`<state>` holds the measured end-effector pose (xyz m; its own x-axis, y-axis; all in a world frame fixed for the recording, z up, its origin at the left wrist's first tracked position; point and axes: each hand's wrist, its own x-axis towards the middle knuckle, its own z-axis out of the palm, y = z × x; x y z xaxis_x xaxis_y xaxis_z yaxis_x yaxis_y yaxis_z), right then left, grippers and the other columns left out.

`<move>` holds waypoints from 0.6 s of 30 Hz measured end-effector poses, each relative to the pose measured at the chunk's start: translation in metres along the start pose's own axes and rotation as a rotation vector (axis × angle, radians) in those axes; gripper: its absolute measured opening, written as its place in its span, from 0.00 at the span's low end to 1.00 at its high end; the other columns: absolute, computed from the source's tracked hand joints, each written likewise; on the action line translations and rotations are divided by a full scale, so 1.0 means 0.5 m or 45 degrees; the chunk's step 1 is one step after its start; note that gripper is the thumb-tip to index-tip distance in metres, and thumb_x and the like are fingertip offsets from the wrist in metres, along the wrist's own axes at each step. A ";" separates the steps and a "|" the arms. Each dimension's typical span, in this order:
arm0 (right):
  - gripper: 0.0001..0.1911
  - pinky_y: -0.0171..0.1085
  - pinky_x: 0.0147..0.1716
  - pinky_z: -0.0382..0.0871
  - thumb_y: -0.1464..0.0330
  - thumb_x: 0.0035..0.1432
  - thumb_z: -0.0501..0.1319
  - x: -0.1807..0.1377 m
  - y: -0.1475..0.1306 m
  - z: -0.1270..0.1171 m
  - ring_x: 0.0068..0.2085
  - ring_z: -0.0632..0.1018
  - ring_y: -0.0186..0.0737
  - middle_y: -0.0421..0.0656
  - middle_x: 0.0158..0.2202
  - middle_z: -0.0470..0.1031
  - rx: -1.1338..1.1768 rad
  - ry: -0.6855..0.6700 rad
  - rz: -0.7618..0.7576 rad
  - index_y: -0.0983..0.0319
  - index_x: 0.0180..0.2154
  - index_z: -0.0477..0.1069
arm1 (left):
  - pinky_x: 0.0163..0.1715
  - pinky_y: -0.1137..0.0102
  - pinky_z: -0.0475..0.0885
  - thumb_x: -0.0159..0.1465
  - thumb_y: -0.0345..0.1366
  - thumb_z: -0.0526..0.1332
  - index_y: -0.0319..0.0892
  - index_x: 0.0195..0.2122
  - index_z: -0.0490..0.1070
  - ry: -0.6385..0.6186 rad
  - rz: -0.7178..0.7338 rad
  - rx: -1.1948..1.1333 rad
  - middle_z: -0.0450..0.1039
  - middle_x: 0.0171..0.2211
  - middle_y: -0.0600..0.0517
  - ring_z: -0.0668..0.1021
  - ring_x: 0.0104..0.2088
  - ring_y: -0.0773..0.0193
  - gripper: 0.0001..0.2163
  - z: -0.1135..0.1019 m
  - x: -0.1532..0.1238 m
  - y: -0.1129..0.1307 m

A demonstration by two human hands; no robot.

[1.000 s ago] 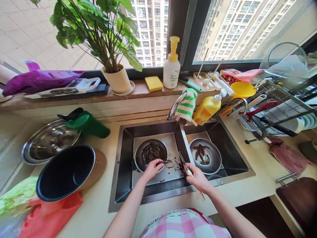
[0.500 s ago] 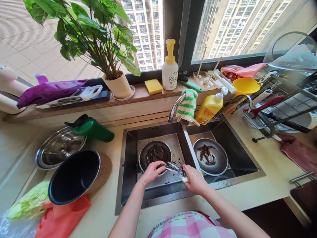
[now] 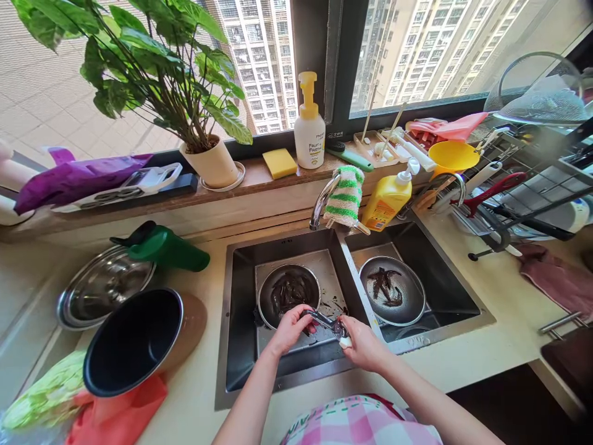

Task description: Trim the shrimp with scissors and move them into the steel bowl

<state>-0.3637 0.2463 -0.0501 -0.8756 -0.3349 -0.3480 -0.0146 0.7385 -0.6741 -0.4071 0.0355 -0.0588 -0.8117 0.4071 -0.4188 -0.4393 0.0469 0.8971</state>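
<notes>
A dark pot [image 3: 134, 346] stands on the counter [image 3: 197, 383] at your left hand's nine o'clock. At that hand's twelve, the left pan [image 3: 264, 295] sits in the left basin [image 3: 243, 259] with a heap of slender dark pieces [image 3: 294, 290]. Your left hand [image 3: 290, 330] pinches one slick piece [image 3: 319, 317] over the basin, near the pan's four o'clock edge. Your right hand [image 3: 364, 343] grips what are probably pale-handled scissors [image 3: 345, 342], half hidden. At its one o'clock, the right pan [image 3: 412, 296] holds more pieces [image 3: 383, 283].
</notes>
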 end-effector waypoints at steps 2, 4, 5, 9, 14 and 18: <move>0.20 0.35 0.40 0.61 0.74 0.42 0.54 -0.003 0.002 0.011 0.41 0.70 0.42 0.46 0.40 0.69 0.013 0.015 0.013 0.62 0.42 0.62 | 0.26 0.74 0.66 0.57 0.41 0.57 0.40 0.33 0.66 0.036 -0.019 -0.065 0.69 0.22 0.55 0.72 0.23 0.69 0.09 0.010 0.003 -0.012; 0.19 0.35 0.39 0.61 0.75 0.42 0.54 -0.008 0.002 0.024 0.40 0.70 0.41 0.45 0.39 0.69 0.026 0.027 0.042 0.62 0.40 0.61 | 0.24 0.75 0.65 0.57 0.41 0.57 0.40 0.33 0.65 0.077 -0.049 -0.116 0.69 0.21 0.56 0.71 0.22 0.70 0.09 0.020 0.007 -0.022; 0.18 0.34 0.38 0.61 0.75 0.42 0.54 -0.010 0.001 0.031 0.39 0.70 0.40 0.45 0.38 0.69 0.032 0.033 0.056 0.62 0.39 0.61 | 0.24 0.75 0.65 0.56 0.41 0.57 0.40 0.33 0.64 0.094 -0.062 -0.134 0.68 0.21 0.57 0.71 0.21 0.70 0.09 0.025 0.009 -0.025; 0.17 0.35 0.38 0.60 0.75 0.43 0.53 -0.018 -0.005 0.052 0.39 0.70 0.40 0.45 0.38 0.68 0.045 0.062 0.129 0.62 0.39 0.59 | 0.23 0.75 0.64 0.56 0.42 0.57 0.40 0.33 0.64 0.109 -0.083 -0.144 0.68 0.20 0.57 0.71 0.21 0.70 0.10 0.038 0.016 -0.026; 0.15 0.35 0.38 0.60 0.75 0.44 0.53 -0.020 -0.012 0.064 0.39 0.70 0.40 0.46 0.38 0.68 0.085 0.071 0.185 0.62 0.38 0.58 | 0.24 0.75 0.63 0.56 0.45 0.57 0.40 0.33 0.63 0.075 -0.094 -0.122 0.69 0.20 0.56 0.71 0.21 0.69 0.13 0.044 0.024 -0.016; 0.15 0.34 0.37 0.60 0.76 0.44 0.53 -0.021 -0.012 0.066 0.38 0.71 0.40 0.46 0.37 0.69 0.104 0.046 0.219 0.63 0.38 0.58 | 0.23 0.75 0.63 0.55 0.45 0.58 0.40 0.33 0.63 0.057 -0.126 -0.143 0.69 0.19 0.56 0.71 0.20 0.69 0.13 0.048 0.027 -0.016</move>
<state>-0.3384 0.2263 -0.0638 -0.8785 -0.1857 -0.4403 0.1747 0.7328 -0.6577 -0.4054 0.0626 -0.0684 -0.7775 0.3640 -0.5128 -0.5565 -0.0187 0.8306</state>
